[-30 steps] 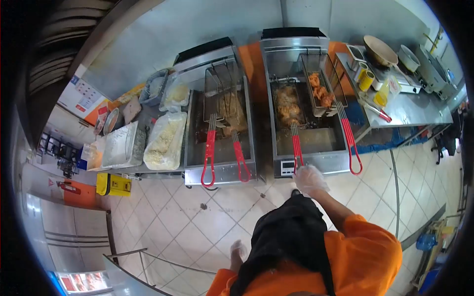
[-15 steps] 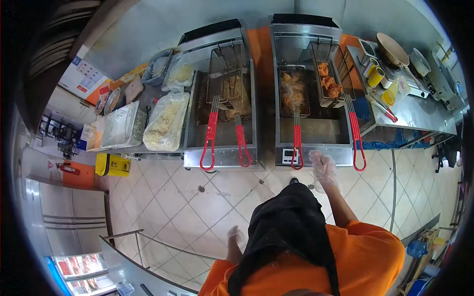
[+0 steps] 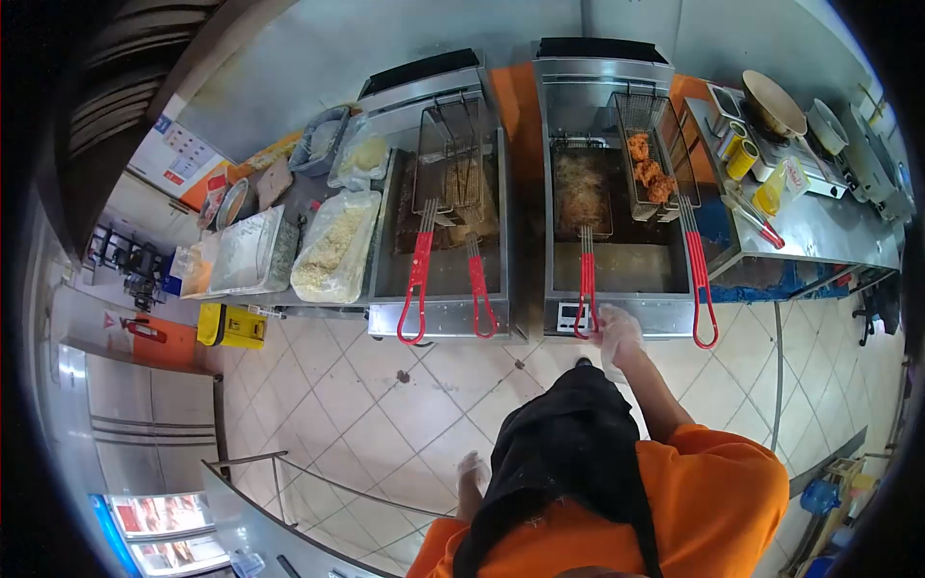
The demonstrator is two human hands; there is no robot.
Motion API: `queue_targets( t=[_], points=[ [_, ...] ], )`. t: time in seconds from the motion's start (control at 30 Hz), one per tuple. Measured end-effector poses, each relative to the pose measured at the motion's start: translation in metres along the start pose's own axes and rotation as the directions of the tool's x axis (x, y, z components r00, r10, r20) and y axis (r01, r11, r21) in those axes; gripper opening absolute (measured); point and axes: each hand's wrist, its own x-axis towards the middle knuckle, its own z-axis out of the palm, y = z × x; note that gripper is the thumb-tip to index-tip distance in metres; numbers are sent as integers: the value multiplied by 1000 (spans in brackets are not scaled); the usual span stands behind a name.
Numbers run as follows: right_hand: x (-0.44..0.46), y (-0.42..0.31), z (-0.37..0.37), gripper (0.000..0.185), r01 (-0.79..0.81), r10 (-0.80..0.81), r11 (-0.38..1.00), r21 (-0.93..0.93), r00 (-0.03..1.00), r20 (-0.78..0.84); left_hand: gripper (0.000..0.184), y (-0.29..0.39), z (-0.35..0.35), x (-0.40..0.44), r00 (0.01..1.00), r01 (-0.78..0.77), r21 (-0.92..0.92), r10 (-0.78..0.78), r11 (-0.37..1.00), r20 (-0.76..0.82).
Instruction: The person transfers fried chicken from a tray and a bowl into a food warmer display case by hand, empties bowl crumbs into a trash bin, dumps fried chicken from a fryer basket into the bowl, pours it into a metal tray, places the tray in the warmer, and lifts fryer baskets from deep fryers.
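My gloved right hand [image 3: 620,337] is at the lower end of a red basket handle [image 3: 587,279] on the right fryer [image 3: 621,323], its fingers closed against the handle's loop. That handle's basket [image 3: 582,193] sits low in bubbling oil. Beside it, a raised wire basket [image 3: 631,116] holds browned fried pieces [image 3: 655,183]. Low at my side hangs my gloved left hand [image 3: 472,472], fingers loosely apart and holding nothing. The left fryer [image 3: 434,321] has two red-handled baskets, one raised [image 3: 438,135] and one lower in the oil [image 3: 472,202].
A tray of pale crumbs [image 3: 332,250] and a white-dusted tray [image 3: 249,252] stand left of the fryers. On the right, a steel table [image 3: 819,231] bears tongs [image 3: 756,220], yellow cans [image 3: 742,160], a bottle [image 3: 768,197] and a pan [image 3: 774,104]. A rail [image 3: 356,511] runs behind my left side.
My right hand first moves right of the handle, then returns to its lower end. Food visible in the lower right-fryer basket earlier is now hidden under bubbling oil.
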Motion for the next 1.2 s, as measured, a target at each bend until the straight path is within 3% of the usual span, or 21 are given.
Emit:
queue_targets(
  t=[0.07, 0.17, 0.27, 0.37, 0.47, 0.5, 0.57, 0.67, 0.87, 1.0, 1.2],
  points=[
    [-3, -26, 8, 25, -21, 29, 997, -76, 994, 104, 41, 11, 0, -9, 1000, -10, 111, 8, 994, 19],
    [-10, -71, 25, 23, -178, 203, 977, -116, 944, 259, 40, 4, 2, -9, 995, -94, 350, 81, 932, 51],
    [17, -65, 28, 26, -100, 178, 964, -247, 931, 318, 39, 2, 3, -7, 990, -142, 484, 116, 863, 85],
    [15, -62, 45, 30, -121, 143, 983, -136, 976, 163, 38, 1, 6, -6, 983, -183, 579, 142, 795, 116],
    [53, -61, 43, 25, -159, 71, 973, 168, 897, 436, 38, 11, 2, -6, 970, -237, 695, 134, 679, 200],
    [55, -71, 52, 22, -106, 28, 980, 169, 910, 413, 38, 14, 0, -6, 964, -259, 729, 122, 634, 237],
    [64, -83, 59, 22, -190, 55, 947, 258, 890, 452, 38, 20, 0, -3, 952, -302, 773, 134, 558, 274],
    [66, -87, 67, 25, -270, 77, 903, 333, 867, 492, 36, -9, 6, 11, 930, -299, 750, 358, 590, 89],
    [64, -66, 36, 33, -128, 24, 974, 188, 880, 475, 40, 30, 0, -14, 958, -287, 705, 191, 649, 214],
    [63, -48, 17, 32, -65, -37, 977, 204, 889, 457, 37, 0, 11, -6, 983, -179, 588, 160, 789, 85],
    [50, -60, -6, 24, -66, -19, 978, 196, 914, 405, 36, -24, 13, -9, 991, -129, 556, 127, 821, 43]
  ],
)
